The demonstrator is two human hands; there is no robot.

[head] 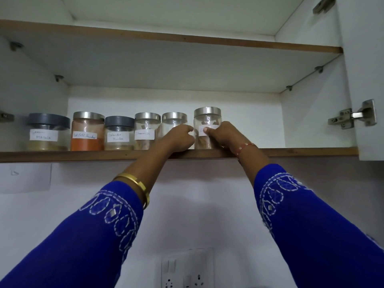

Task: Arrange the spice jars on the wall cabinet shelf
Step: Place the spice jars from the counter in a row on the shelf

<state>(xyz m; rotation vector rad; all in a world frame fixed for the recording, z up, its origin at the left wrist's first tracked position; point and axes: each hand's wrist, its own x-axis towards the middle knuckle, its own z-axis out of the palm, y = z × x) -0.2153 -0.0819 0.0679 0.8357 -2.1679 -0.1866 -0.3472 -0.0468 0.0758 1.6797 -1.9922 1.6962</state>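
Note:
Several labelled spice jars stand in a row on the lower cabinet shelf [291,151]. From the left: a grey-lidded masala jar [48,132], a red chilli powder jar [88,132], a grey-lidded coriander powder jar [119,134] and a cinnamon jar [146,129]. My left hand [178,139] is curled round the front of the fifth, steel-lidded jar [174,120] and hides its label. My right hand [221,135] grips the rightmost steel-lidded jar [207,119], thumb across its label. Both jars stand upright on the shelf, close together.
The shelf right of the last jar is bare up to the cabinet side wall [315,117]. The open door [365,80] with its hinge [353,117] is at the right. An upper shelf [166,38] hangs above the jars. A wall socket panel [187,271] sits below.

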